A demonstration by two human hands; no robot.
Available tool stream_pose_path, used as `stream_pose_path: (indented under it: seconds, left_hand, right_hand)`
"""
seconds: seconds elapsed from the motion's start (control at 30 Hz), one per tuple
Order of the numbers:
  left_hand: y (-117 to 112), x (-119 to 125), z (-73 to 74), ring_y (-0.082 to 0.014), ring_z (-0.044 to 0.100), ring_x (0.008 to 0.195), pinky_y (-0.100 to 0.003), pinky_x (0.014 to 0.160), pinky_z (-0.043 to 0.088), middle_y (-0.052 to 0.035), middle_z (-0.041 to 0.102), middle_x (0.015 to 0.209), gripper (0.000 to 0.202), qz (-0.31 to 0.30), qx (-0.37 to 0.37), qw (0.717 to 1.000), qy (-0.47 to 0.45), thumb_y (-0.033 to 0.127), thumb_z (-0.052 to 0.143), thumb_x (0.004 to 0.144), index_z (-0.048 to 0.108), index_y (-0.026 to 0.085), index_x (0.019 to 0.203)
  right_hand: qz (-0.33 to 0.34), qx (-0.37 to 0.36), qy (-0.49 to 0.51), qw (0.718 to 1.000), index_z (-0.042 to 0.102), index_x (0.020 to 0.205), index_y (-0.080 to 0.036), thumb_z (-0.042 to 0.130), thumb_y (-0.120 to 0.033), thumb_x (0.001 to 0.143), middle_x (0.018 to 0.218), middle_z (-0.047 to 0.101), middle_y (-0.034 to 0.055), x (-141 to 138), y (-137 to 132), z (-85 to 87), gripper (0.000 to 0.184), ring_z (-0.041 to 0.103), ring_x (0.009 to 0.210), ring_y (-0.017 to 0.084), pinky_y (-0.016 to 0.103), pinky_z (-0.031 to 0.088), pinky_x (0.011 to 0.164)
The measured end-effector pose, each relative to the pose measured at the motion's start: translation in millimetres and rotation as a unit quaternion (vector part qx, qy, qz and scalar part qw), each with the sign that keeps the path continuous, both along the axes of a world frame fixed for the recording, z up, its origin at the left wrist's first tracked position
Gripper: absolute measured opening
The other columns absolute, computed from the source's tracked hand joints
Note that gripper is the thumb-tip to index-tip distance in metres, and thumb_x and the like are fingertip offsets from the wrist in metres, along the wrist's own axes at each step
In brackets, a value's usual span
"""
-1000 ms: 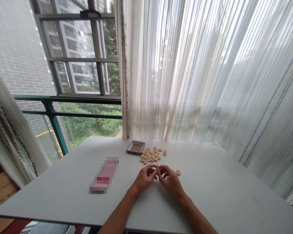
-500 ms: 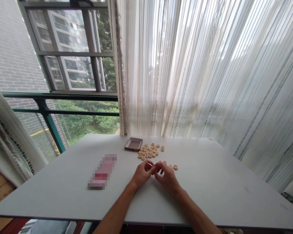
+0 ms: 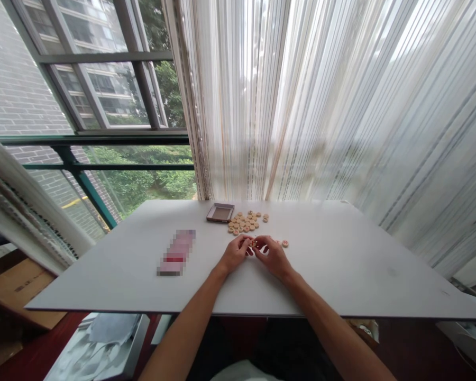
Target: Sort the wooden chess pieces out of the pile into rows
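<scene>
My left hand (image 3: 235,254) and my right hand (image 3: 274,256) meet over the table, fingertips together. Between them is a small round xiangqi piece (image 3: 253,243), pale wood with a bit of red showing, pinched by both. Fingers hide part of it. Just beyond the right hand lies a xiangqi piece with a red character (image 3: 285,244), and others beside it are partly covered by that hand. Farther back, a cluster of wooden xiangqi pieces (image 3: 246,222) lies loosely spread, several with dark or red characters facing up.
An open shallow box (image 3: 221,212) sits behind the cluster on the left. A long pinkish blurred item (image 3: 177,252) lies on the white table (image 3: 115,275). Curtains (image 3: 301,106) hang along the far edge. Cardboard boxes (image 3: 24,286) stand at lower left.
My view has tilted down, so the table sits higher in the picture and its front edge shows. Both hands stay together, and the piece between them is now more visible.
</scene>
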State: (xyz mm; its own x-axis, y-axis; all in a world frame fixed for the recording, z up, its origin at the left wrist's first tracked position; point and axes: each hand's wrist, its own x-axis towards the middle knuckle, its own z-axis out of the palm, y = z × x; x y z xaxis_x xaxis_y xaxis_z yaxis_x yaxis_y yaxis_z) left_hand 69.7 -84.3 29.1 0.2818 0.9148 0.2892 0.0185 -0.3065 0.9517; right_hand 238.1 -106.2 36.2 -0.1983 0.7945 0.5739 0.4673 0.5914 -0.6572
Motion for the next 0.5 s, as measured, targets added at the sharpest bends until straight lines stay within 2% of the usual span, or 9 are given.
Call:
stream_pose_path:
  seconds: [0.17,0.33,0.5]
  left_hand:
    - [2.7,-0.3,-2.9,-0.014,0.064,0.064,-0.025,0.06,0.048,-0.0043,0.067,0.078,0.035,-0.009,-0.027,1.0,-0.003,0.042,0.053,0.089,0.061,0.014,0.109]
    - [2.4,0.0,-5.9,-0.0129,0.064,0.065,-0.024,0.061,0.049,-0.0057,0.068,0.083,0.037,-0.034,-0.012,0.999,-0.011,0.04,0.062,0.086,0.057,0.014,0.112]
    - [2.8,-0.1,-8.5,-0.0118,0.064,0.065,-0.022,0.058,0.049,-0.0062,0.069,0.085,0.039,-0.03,-0.01,0.999,-0.008,0.041,0.062,0.087,0.055,0.015,0.115]
  right_hand:
    - [0.001,0.003,0.012,1.0,0.062,0.102,-0.02,0.06,-0.024,0.085,0.089,0.069,0.0038,0.6,0.9,-0.8,0.018,0.064,0.077,0.015,0.028,0.051,0.065]
    - [-0.007,-0.004,0.007,1.0,0.062,0.104,-0.019,0.06,-0.026,0.085,0.088,0.069,0.0047,2.0,1.3,-1.6,0.019,0.064,0.077,0.017,0.029,0.052,0.065]
    - [-0.008,-0.013,0.024,1.0,0.062,0.107,-0.022,0.055,-0.026,0.089,0.094,0.07,0.0048,2.4,2.0,-3.0,0.019,0.065,0.076,0.016,0.028,0.052,0.065]
